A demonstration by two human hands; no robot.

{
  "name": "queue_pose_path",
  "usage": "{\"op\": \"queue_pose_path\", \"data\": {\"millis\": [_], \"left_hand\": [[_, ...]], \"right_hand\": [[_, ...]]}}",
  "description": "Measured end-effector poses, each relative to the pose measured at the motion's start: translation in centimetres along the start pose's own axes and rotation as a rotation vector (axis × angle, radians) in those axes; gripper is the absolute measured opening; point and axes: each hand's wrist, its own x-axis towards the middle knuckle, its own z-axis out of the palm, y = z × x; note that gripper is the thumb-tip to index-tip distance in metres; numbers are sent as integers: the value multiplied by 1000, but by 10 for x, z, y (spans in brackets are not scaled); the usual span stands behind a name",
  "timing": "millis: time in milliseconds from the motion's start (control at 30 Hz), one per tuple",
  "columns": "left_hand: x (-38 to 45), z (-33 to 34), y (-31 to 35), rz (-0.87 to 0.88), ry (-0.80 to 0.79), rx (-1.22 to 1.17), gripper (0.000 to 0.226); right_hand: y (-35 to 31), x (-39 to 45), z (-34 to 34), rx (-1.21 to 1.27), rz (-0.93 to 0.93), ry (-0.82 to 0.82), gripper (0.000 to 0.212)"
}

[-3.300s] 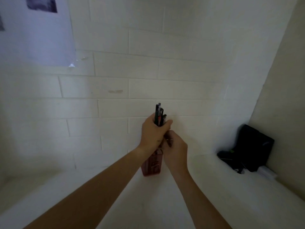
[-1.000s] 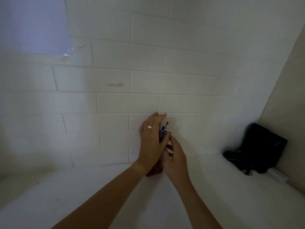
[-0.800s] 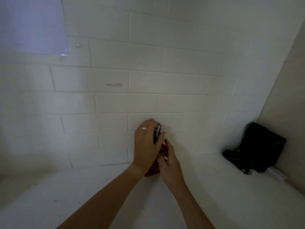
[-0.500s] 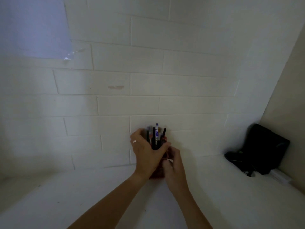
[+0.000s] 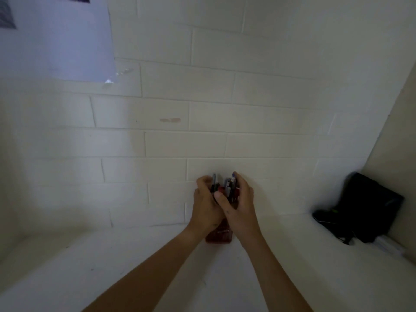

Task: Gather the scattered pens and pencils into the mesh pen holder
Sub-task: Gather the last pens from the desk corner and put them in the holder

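A dark red mesh pen holder (image 5: 219,236) stands on the white shelf against the brick wall; only its lower part and a bit of its upper side show between my hands. Several pens and pencils (image 5: 227,184) stick up out of its top. My left hand (image 5: 206,206) wraps the holder's left side, fingers curled near the pen tops. My right hand (image 5: 240,206) wraps the right side, thumb across the front and fingers around the pens.
A black pouch with cables (image 5: 360,208) leans in the right corner, with a small white object (image 5: 390,246) in front of it. A sheet of paper (image 5: 56,37) is taped to the wall at upper left. The white shelf (image 5: 157,255) extends left and right.
The bundle of pens held above the holder has gone down into it. My left hand has slid from over the pen tops to the holder's side, and my right hand has risen around the pens.
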Motion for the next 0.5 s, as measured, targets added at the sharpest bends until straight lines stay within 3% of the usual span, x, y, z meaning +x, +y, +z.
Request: {"op": "queue_pose_path", "data": {"millis": [100, 200, 300, 500], "left_hand": [[0, 1, -3, 25, 18, -21, 34], [-10, 5, 0, -38, -28, -148, 61], [-15, 3, 2, -35, -114, -218, 66], [-8, -4, -1, -69, -164, -263, 58]], "right_hand": [[6, 3, 3, -60, 11, -38, 78], [7, -1, 0, -9, 50, -5, 68], [15, -4, -1, -3, 8, 32, 55], [26, -3, 6, 7, 78, 2, 78]]}}
